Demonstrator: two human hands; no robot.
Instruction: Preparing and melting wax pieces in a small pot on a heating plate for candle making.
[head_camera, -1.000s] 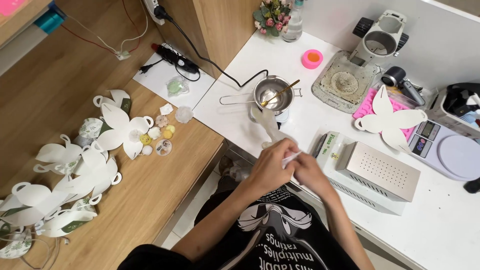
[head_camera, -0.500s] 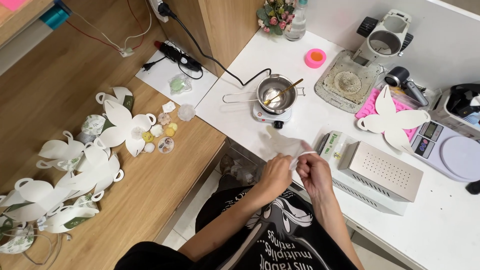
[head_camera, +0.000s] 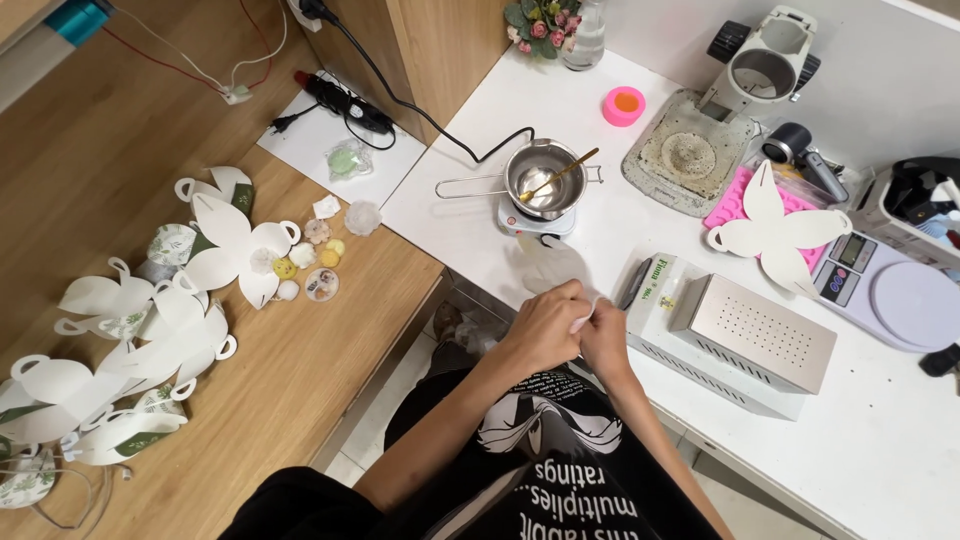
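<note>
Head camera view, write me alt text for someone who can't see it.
Both hands, left hand and right hand, pinch a thin whitish sheet at a white counter edge. Behind sits a small metal pot holding a spoon.

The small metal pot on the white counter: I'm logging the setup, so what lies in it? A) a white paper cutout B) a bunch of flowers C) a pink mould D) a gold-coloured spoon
D: a gold-coloured spoon leans in the pot, its handle sticking out over the rim toward the upper right.
</note>
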